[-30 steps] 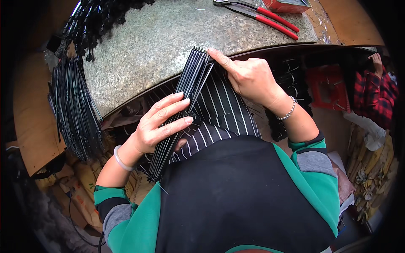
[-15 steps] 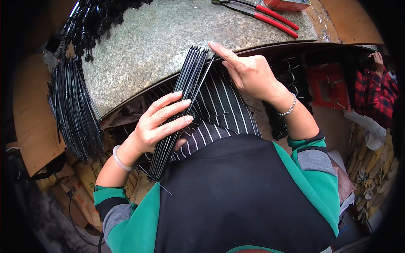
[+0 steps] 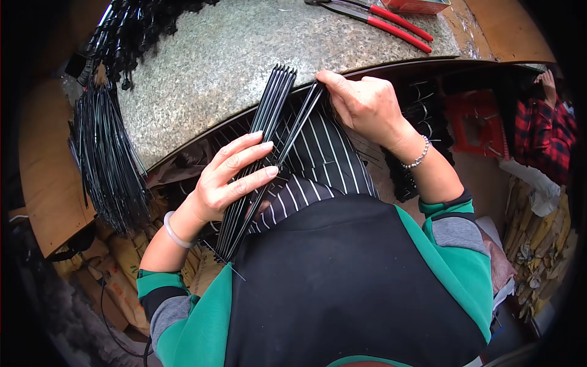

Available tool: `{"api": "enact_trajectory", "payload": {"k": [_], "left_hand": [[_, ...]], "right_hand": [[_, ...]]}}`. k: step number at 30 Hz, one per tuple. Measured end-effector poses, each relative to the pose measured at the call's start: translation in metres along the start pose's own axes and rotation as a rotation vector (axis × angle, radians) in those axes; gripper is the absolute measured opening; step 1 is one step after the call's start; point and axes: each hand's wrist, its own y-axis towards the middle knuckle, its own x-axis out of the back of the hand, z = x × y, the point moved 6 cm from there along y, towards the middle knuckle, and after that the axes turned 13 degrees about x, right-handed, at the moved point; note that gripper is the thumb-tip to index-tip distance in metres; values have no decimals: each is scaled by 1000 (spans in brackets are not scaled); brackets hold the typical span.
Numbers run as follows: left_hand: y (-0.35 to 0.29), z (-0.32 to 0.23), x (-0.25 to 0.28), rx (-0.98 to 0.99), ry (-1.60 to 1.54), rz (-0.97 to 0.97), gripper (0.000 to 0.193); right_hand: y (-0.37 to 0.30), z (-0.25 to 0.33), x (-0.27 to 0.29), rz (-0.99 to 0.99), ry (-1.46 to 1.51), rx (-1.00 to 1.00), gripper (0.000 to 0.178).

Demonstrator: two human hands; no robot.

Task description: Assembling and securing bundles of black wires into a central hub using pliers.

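My left hand (image 3: 214,192) is wrapped round a bundle of thin black rods (image 3: 272,101) with pointed tips, held at a slant over my lap. The thumb shows partly behind the bundle. A pair of the rods (image 3: 301,119) fans away to the right of the others, still passing under the left fingers at its lower part. At the upper tips of that pair, my right hand (image 3: 370,104) is closed, with thumb and index finger at the ends. The lower ends of the bundle reach down beside my dark apron (image 3: 318,269).
A speckled stone tabletop (image 3: 195,73) lies ahead. On it are red-handled pliers (image 3: 400,27) and a red box (image 3: 419,5). Long black strands (image 3: 110,159) hang over its left edge below dark knobbly pieces (image 3: 137,30). A person in a plaid sleeve (image 3: 541,137) is at right, near a red plastic object (image 3: 474,122).
My right index finger, stretched out before, is now bent in at the rod tips. A second rod has split off to the right, widening the gap from the bundle.
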Motion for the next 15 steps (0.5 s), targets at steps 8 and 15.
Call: {"api": "enact_trajectory", "payload": {"k": [8,15], "left_hand": [[0,0,0,-1,-3,-9,39],[-1,-1,-2,-8,-11,-20,39]], "right_hand": [[2,2,2,3,-16,16,37],[5,6,1,21,-64,3,44]]}}
